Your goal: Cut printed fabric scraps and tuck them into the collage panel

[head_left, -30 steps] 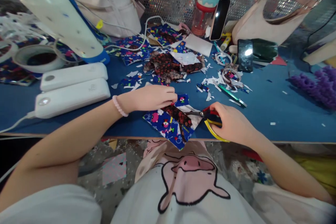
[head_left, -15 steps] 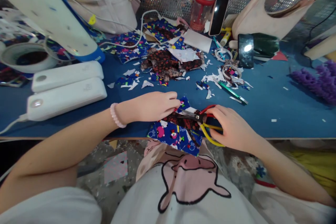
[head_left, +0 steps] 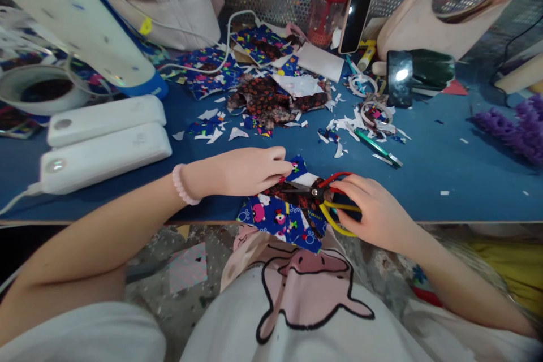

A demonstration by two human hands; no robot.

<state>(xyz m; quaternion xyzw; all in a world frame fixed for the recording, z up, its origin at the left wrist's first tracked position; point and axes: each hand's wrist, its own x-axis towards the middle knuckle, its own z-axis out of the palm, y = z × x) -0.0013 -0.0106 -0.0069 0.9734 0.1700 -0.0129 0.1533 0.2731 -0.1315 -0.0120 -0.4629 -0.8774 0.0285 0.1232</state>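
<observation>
My left hand (head_left: 248, 171), with a beaded bracelet at the wrist, pinches the upper left part of a patterned fabric piece (head_left: 284, 218). This piece is blue with cartoon prints and has a dark floral strip; its lower part hangs over the table's front edge. My right hand (head_left: 373, 209) is closed on the red and yellow handles of a pair of scissors (head_left: 314, 192). Their blades point left, over the dark strip, close to my left fingertips. How much fabric lies between the blades cannot be made out.
Dark floral scraps (head_left: 258, 99) and white clippings lie behind my hands. A green tool (head_left: 377, 147) rests right of them. Two white devices (head_left: 106, 158) sit at left. Farther back stand a phone (head_left: 357, 16), a cup (head_left: 324, 11) and bags (head_left: 441, 28).
The scissors have shifted slightly left and their handles are spread wider, with the blades more apart. My left hand keeps its hold on the fabric. The view has moved a little.
</observation>
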